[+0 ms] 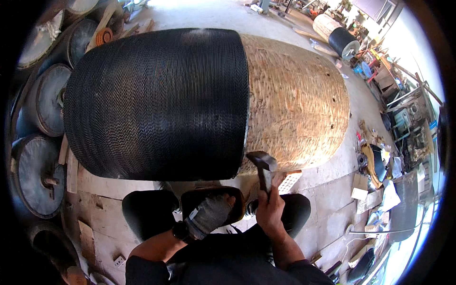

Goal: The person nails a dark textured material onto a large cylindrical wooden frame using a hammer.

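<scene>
A large cylinder lies across in front of my knees. Its left part is wrapped in black ridged covering (161,104), and its right part is a bare, pitted wooden surface (294,99). My right hand (270,211), bare, is closed around the handle of a hammer (264,173). The hammer's head is up by the near side of the cylinder, close to where black meets wood. My left hand (210,216), in a grey glove with fingertips showing, is curled over a dark open container (192,195) between my knees. Whatever its fingers hold is hidden.
Several dark rollers with round metal ends (38,175) are stacked along the left. Wooden planks (87,244) lie on the floor there. Another half-black roller (343,40) lies at the far right. Boxes (360,186), bags and tools clutter the right side. A perforated brick (290,182) sits beside my right knee.
</scene>
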{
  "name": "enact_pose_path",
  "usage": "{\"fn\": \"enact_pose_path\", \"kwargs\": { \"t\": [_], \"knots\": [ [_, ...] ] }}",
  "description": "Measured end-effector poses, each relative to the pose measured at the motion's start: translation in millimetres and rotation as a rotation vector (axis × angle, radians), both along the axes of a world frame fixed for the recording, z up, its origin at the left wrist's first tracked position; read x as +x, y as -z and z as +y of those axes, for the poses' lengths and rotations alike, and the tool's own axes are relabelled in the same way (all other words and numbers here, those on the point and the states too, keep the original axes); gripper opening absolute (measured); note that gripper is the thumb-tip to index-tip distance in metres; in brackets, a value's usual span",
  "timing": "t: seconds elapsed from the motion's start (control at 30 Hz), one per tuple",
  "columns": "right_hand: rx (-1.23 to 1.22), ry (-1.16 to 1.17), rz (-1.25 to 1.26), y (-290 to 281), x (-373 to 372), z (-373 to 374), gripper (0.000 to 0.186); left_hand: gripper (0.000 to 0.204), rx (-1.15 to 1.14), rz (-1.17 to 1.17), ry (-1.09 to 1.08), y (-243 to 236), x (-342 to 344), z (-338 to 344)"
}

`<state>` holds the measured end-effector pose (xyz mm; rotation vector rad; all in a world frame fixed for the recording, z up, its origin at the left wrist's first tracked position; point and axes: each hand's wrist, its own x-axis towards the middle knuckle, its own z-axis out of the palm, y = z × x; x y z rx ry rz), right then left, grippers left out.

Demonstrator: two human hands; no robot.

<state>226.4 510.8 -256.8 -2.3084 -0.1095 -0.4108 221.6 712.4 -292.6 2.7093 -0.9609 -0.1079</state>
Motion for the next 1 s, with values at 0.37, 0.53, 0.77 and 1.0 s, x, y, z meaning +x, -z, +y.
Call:
{"fn": "enact_pose_path", "kwargs": {
  "t": [0.37, 0.53, 0.77, 1.0],
  "knots": [
    [0.035, -0.028, -0.027, 8.6, -0.2, 0.1, 0.017, 0.031, -0.166, -0.118, -0.049, -44.4, 23.8, 17.7],
    [-0.091, 0.087, -0.101, 4.3, 7.2, -1.8, 0.026, 0.037, -0.321, -0.675, -0.164, -70.3, 85.8, 39.4],
    [0.059, 0.040, -0.115, 6.0, -3.1, -6.3, 0.028, 0.050, -0.264, -1.009, -0.283, -91.8, 146.8, 67.1],
    [0.008, 0.020, 0.032, 3.5, 7.5, -1.0, 0.024, 0.044, -0.278, -1.028, -0.309, -86.9, 153.8, 67.2]
  ]
}}
